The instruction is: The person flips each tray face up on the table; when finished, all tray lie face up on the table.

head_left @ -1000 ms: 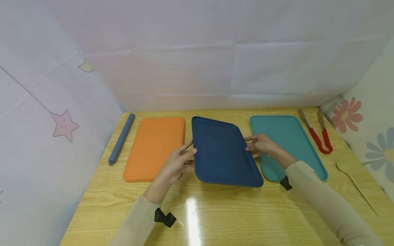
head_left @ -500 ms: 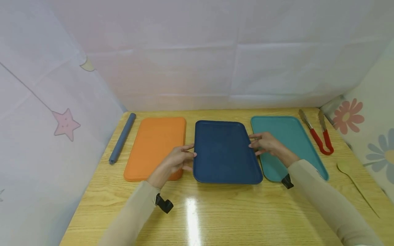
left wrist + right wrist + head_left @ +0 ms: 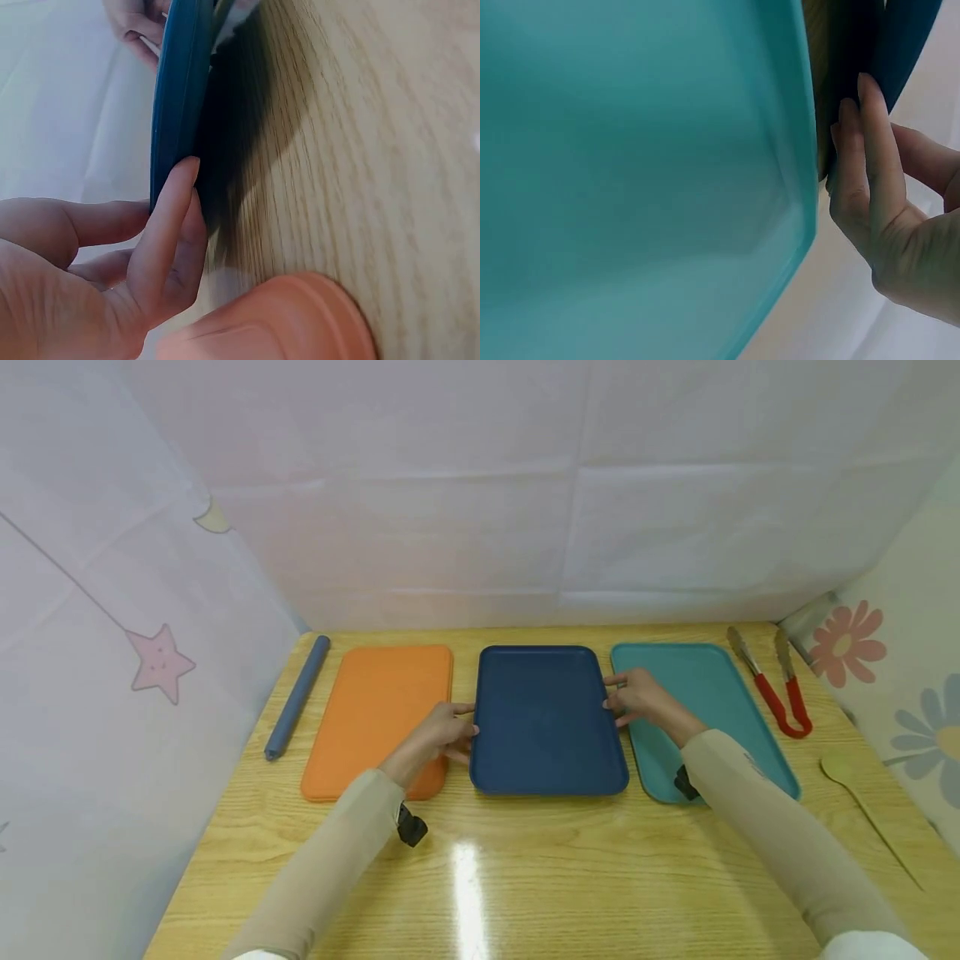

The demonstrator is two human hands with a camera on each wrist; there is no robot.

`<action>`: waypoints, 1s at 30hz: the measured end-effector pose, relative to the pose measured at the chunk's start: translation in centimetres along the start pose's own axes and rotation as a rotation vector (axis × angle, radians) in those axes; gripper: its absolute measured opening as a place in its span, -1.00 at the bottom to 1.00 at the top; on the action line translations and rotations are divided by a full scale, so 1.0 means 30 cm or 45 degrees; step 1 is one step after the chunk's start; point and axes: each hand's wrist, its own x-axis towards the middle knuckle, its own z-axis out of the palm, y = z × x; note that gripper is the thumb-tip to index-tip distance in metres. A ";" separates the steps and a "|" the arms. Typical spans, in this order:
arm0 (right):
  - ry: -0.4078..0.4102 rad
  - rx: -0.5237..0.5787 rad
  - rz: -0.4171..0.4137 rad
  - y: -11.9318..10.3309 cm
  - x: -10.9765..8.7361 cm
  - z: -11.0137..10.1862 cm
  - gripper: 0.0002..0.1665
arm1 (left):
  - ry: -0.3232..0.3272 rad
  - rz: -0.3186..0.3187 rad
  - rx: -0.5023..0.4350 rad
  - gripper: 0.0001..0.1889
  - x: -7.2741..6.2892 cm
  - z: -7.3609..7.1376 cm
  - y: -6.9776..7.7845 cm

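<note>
Both hands hold a navy blue tray [image 3: 547, 722] by its long sides in the middle of the head view. At its left side my left hand [image 3: 437, 732] pinches it, thumb at the rim and fingertips underneath. The right hand [image 3: 642, 697] grips the opposite side the same way, fingers under the edge in the right wrist view. In the left wrist view the navy tray [image 3: 178, 112] stands a little above the table, a dark shadow beneath it. An orange tray [image 3: 378, 718] lies left of it, partly under my left hand. A teal tray [image 3: 693, 693] lies right, below my right wrist.
A blue-grey rolled-up tube [image 3: 298, 696] lies at the far left of the wooden table [image 3: 375, 893]. Red-handled tongs [image 3: 776, 693] and a gold spoon [image 3: 862, 806] lie at the right. A pale cloth backdrop [image 3: 480, 502] rises behind the table.
The navy tray, tilted and turned a second ago, now lies level and squared with the table, its near edge lower and farther back. Both hands have moved with it.
</note>
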 end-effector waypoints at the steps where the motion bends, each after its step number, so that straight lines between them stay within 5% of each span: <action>1: 0.006 -0.008 0.000 -0.002 0.005 0.001 -0.28 | 0.004 0.006 0.016 -0.39 0.004 0.001 0.001; 15: 0.079 -0.171 -0.041 0.007 0.034 0.026 -0.32 | 0.098 0.115 0.272 -0.42 0.042 0.036 -0.023; 30: 0.129 -0.322 -0.123 -0.004 0.032 0.046 -0.34 | 0.102 0.124 0.341 -0.41 0.059 0.029 -0.028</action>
